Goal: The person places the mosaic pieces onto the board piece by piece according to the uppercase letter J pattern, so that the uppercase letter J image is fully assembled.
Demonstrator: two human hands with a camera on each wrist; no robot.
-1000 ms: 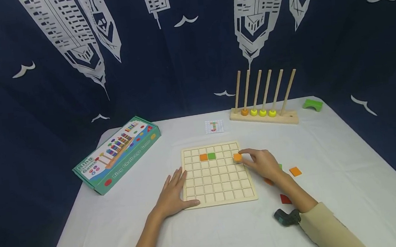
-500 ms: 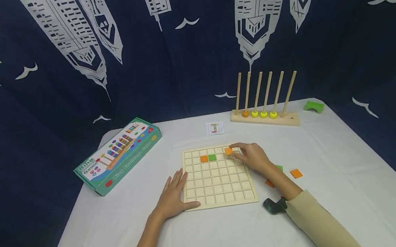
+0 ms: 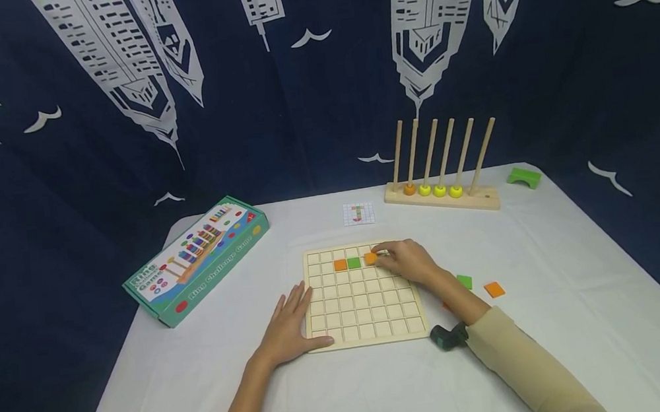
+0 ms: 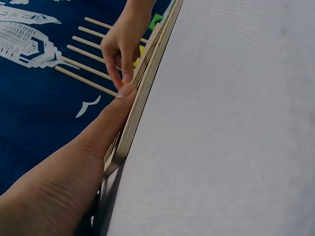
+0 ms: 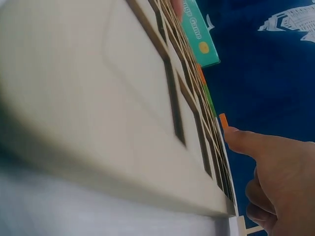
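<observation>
A pale wooden grid board [image 3: 364, 313] lies flat on the white table. In its second row sit an orange square tile [image 3: 340, 265] and, right beside it, a green square tile [image 3: 354, 263]. My right hand [image 3: 409, 261] pinches a lighter orange tile [image 3: 370, 258] between thumb and finger, just right of the green one. In the right wrist view this held tile [image 5: 223, 120] stands tilted close over the board. My left hand [image 3: 284, 323] rests with spread, straight fingers along the board's left edge, its thumb [image 4: 127, 91] on the near corner.
Loose tiles, including a green one [image 3: 464, 282] and an orange one [image 3: 494, 289], lie right of the board, partly behind my right forearm. Behind it are a small pattern card [image 3: 358, 214], a peg rack [image 3: 443, 200] with beads and a green arch block [image 3: 523, 178]. A game box [image 3: 198, 258] lies left.
My right hand has carried the orange tile leftward across the board, from its right edge to beside the green tile. My left hand has stayed in place.
</observation>
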